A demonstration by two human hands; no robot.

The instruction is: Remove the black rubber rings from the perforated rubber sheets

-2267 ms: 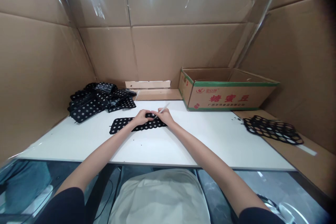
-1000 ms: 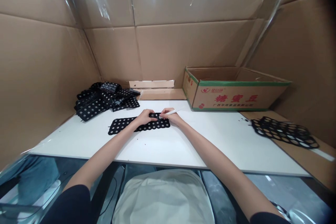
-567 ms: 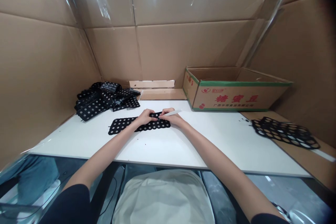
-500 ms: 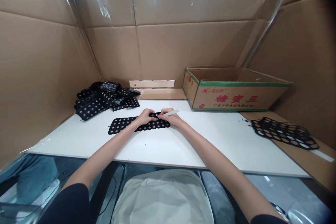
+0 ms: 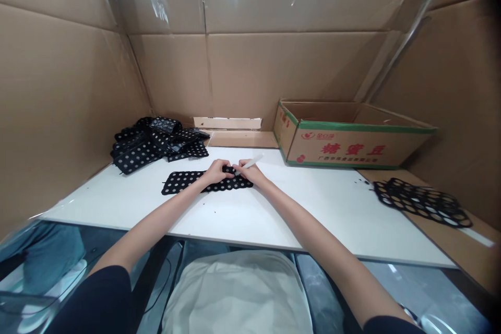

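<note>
A black sheet with rows of pale dots (image 5: 182, 181) lies on the white table in front of me. My left hand (image 5: 216, 172) is closed on the sheet's far edge near its right half, fingers bent around a raised bit of it. Close beside it, my right hand (image 5: 250, 171) pinches a slim white pen-like tool (image 5: 253, 160). The tool slants up to the right, its lower end at the sheet by my left fingertips. What the tip touches is too small to make out.
A heap of similar dotted black sheets (image 5: 156, 142) sits at the back left. At the back right stands an open cardboard box (image 5: 352, 145) with green edges. Black pieces full of round holes (image 5: 422, 203) lie at the right. Cardboard walls (image 5: 274, 62) enclose the table (image 5: 313, 209).
My right hand has shifted slightly left, and the white tool now tilts more steeply. My left hand keeps its grip on the sheet. The whole view has moved a little.
</note>
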